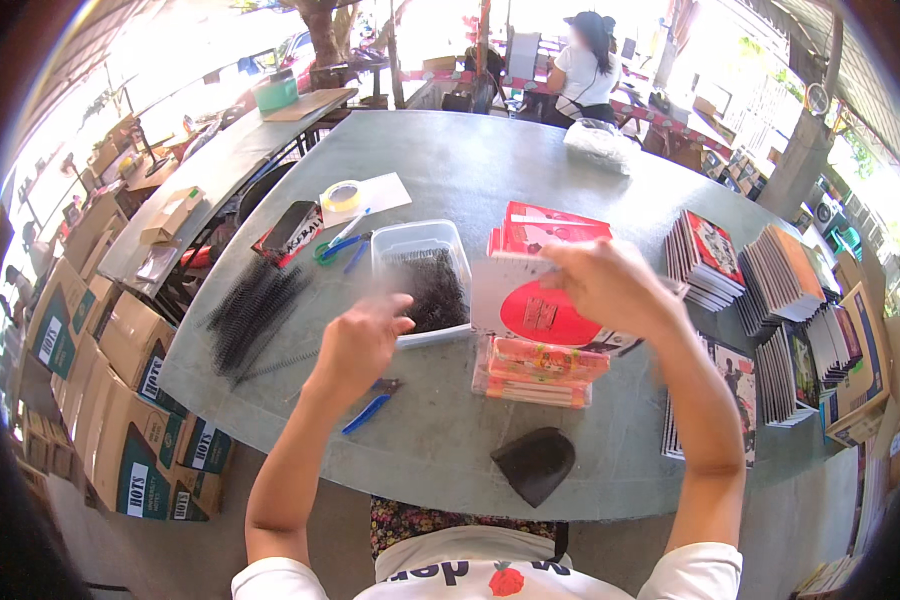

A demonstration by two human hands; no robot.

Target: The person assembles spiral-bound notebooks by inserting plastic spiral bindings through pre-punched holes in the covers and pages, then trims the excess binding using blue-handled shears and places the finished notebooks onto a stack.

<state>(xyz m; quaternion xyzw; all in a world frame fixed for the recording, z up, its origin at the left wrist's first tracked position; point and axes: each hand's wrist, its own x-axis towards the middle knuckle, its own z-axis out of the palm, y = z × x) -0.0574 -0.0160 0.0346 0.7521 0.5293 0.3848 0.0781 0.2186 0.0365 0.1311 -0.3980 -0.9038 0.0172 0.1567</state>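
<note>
Two hands over grey table, right hand fingers gripping white-and-red notebook, left hand fingers loosely curled beside plastic tub.

I am seeing a matt, smooth grey table looking like stone or concrete. My right hand is gripping a glossy paper notebook; left of it the tub is showing clear, shiny plastic, holding black wiry coils. Far left, the boxes are looking like dull brown cardboard, and the near pouch is reading as matt black fabric
</note>
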